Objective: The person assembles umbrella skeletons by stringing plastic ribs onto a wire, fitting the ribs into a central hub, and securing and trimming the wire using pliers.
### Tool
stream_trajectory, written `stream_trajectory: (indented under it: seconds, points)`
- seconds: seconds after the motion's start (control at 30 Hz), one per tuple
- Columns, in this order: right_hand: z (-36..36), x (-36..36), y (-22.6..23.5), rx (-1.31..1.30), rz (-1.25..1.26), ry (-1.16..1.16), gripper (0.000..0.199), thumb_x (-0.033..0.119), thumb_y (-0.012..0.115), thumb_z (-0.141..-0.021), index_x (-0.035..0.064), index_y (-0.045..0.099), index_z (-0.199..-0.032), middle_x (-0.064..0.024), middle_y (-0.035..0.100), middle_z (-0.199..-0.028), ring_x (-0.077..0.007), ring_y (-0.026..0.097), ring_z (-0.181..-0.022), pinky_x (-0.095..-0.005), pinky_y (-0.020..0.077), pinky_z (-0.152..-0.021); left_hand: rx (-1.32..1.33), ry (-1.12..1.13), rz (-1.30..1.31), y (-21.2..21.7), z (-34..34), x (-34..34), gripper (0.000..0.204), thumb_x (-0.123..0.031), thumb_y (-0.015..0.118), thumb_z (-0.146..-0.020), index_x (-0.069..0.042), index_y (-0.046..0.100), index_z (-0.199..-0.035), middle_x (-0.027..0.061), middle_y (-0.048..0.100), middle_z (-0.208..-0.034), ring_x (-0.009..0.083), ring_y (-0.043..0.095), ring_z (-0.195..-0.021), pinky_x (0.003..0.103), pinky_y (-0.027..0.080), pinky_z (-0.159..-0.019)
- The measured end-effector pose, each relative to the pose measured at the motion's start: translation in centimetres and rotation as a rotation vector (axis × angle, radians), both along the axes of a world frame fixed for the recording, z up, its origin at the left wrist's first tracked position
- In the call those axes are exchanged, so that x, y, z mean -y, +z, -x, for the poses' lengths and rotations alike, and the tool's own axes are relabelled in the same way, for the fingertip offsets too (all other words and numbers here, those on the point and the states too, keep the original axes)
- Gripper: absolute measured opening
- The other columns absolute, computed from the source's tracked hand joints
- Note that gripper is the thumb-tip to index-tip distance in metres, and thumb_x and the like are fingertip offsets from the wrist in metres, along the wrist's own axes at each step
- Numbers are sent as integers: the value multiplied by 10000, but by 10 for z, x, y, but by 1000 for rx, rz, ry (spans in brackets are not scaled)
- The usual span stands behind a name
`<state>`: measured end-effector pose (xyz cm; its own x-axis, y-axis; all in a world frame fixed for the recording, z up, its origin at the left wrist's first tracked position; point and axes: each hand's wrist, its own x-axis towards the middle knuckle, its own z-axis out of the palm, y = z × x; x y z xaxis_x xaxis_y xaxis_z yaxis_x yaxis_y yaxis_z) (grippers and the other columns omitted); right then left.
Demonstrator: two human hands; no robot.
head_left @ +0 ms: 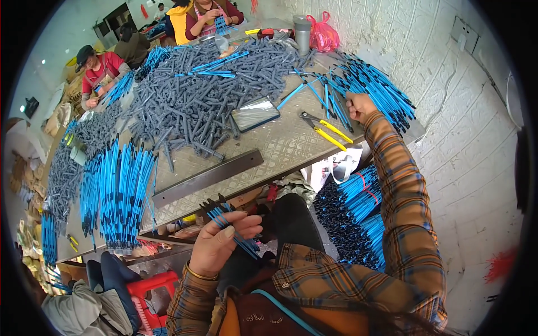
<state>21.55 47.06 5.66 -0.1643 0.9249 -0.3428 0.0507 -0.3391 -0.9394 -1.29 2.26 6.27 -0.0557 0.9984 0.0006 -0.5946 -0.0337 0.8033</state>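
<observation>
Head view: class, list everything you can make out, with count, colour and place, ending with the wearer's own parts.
table: one, beige-grey, centre
small pieces: uncountable, grey, heaped on table
rods: uncountable, blue and black, table's left and right, below right
flat rectangular object: one, dark-edged, before heap
bar: one, dark grey, near edge
pliers: one clear pair, yellow-handled, table's right
cylinder: one, grey, far side
bag: one, pink-red, beside cylinder
seat: one, red, lower left
other people: at least four, mixed clothing, upper left
sleeves: two, brown plaid, lower centre and right
left hand: one, bare, lower centre, holding rods
right hand: one, bare, at right-hand rods
</observation>
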Motion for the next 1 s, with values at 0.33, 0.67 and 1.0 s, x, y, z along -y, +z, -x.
stream_trajectory:
  seconds: [0.33,0.67,1.0]
  points:
    - [42,20,5,331,-1111,-188,170,172,484,-887,19,522,-952,-46,559,-645,-117,490,-525,-258,404,-489,38,51,26,-2,-2,-4,405,-154,516,-871,3,430,-1234,252,477,-1211,341,498,-1103,421,375,-951]
    - [66,94,53,274,-1231,23,97,121,481,-891,24,478,-898,-59,578,-715,-123,497,-600,-257,419,-567,183,337,39,-1,-2,-16,334,-100,486,-886,-19,437,-1206,193,516,-1182,275,527,-1064,365,414,-910]
    - [46,276,-2,312,-1320,714,38,12,510,-802,9,528,-836,-141,545,-715,-267,526,-612,-330,418,-564,124,942,-327,0,6,-62,266,-33,538,-850,-42,460,-1104,167,529,-1130,259,534,-1031,371,416,-910]
